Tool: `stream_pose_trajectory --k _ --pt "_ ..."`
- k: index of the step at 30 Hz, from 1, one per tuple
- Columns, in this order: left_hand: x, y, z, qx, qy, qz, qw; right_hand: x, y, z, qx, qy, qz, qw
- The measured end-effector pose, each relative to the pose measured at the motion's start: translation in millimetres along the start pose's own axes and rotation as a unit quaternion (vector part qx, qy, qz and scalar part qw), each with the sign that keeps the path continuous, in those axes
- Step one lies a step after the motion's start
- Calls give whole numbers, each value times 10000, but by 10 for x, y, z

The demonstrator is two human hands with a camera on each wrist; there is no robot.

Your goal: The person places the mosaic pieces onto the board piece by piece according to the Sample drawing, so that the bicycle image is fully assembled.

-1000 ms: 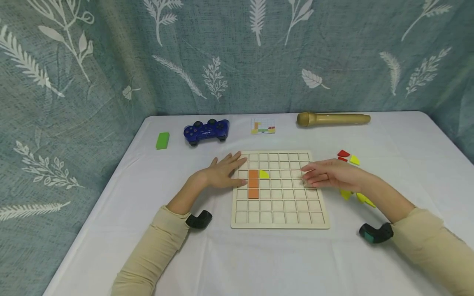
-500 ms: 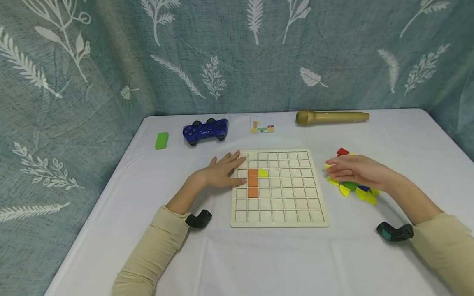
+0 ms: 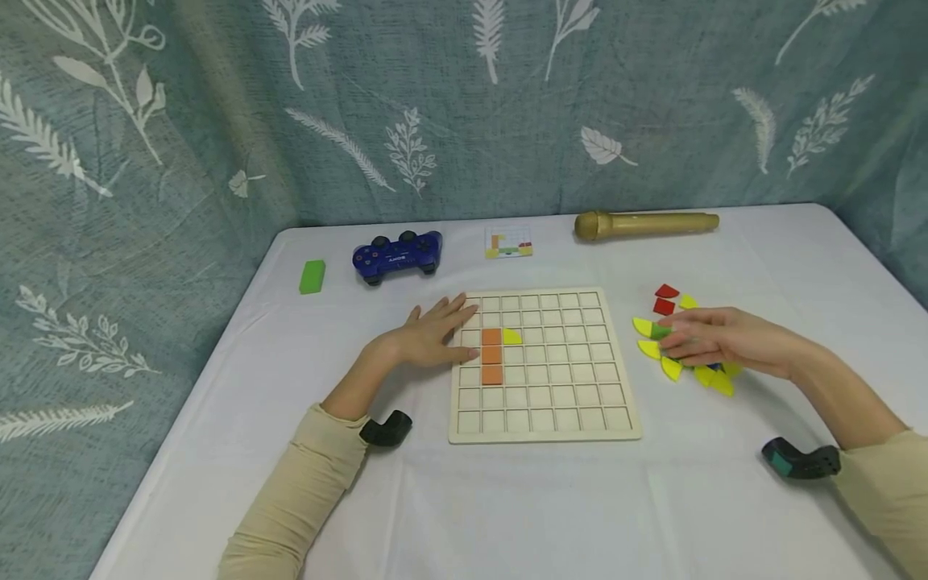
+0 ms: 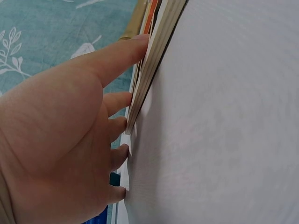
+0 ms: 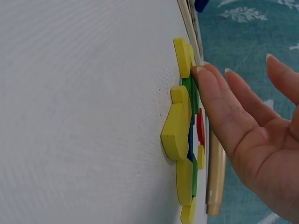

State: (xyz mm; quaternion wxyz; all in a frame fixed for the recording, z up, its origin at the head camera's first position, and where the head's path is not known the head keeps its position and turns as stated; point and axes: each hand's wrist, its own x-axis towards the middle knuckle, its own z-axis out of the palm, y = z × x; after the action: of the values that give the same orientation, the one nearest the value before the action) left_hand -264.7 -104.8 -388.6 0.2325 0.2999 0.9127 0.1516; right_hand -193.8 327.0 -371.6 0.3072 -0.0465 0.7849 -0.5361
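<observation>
- Left hand (image 3: 429, 338): grip spread apart on the board's (image 3: 540, 398) left edge; pressing softly would stop sliding
- Right hand (image 3: 732, 341): right of the board, at the green piece (image 3: 659, 331); its grip is nearly together, but I cannot tell if it pinches anything
- Best lift just one piece, without bumping the yellow pieces (image 3: 641, 326)

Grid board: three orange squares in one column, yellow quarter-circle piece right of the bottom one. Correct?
No: the head view shows the yellow quarter-circle piece right of the top orange square, not the bottom. The rest holds: grid board, three orange squares, one column.
</observation>
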Motion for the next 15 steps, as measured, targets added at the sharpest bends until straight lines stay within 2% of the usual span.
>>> stream_pose_trajectory --k 8,15 --pt "12 -7 10 11 -6 -16 10000 -37 -9 42 -46 34 -16 10000" --pt "0 4 1 -16 28 24 10000 -71 24 87 -403 40 -161 9990"
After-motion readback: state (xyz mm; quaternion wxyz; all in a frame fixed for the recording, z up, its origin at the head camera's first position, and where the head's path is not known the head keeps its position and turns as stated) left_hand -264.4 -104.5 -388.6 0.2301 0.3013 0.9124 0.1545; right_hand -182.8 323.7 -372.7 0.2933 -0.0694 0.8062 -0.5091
